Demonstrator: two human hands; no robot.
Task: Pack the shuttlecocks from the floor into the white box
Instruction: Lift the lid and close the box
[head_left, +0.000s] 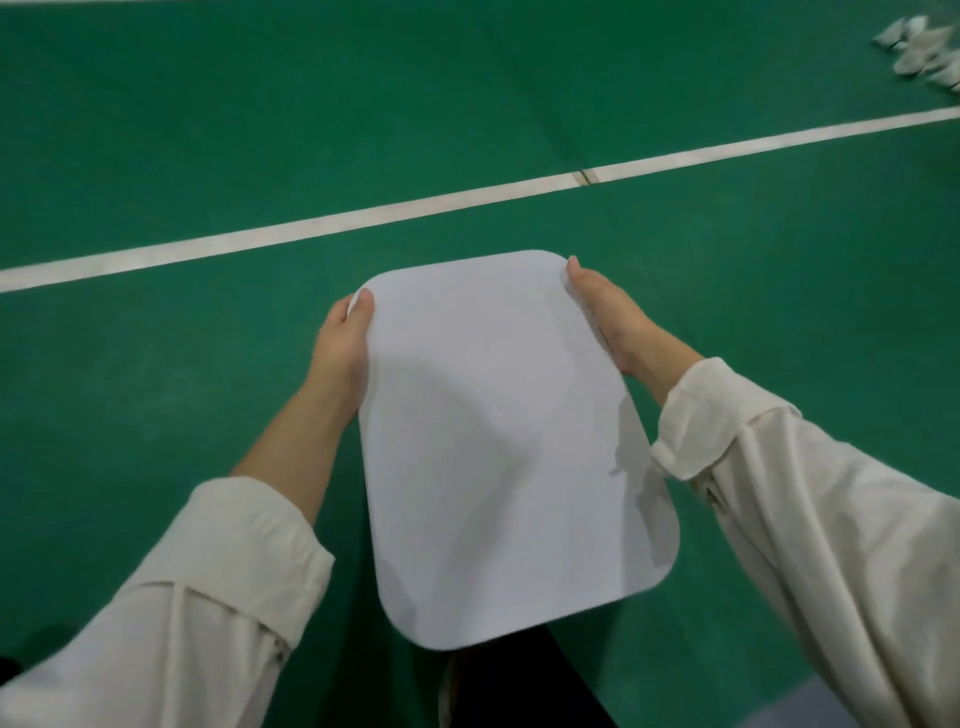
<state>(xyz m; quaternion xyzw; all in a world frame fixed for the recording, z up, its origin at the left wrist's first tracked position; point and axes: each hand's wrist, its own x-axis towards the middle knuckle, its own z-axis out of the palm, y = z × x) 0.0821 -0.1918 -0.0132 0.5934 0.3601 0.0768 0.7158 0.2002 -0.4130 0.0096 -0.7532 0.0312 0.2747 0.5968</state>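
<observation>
Green court floor (208, 130) with a white line (363, 215) fills the head view. Left hand (340, 343) and right hand (618, 322) clamp opposite edges of the closed white box (498, 447). Shuttlecocks (922, 52) lie well apart, far right. Risk: the smooth box slipping from this edge-only hold.

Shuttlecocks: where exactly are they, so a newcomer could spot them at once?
Follow the white line across the green floor toward the right edge. Beyond it, in the top right corner, lie the shuttlecocks: a small, blurred cluster of pale cones. Unlike the flat white box between both hands, they lie loose on the floor.
</observation>
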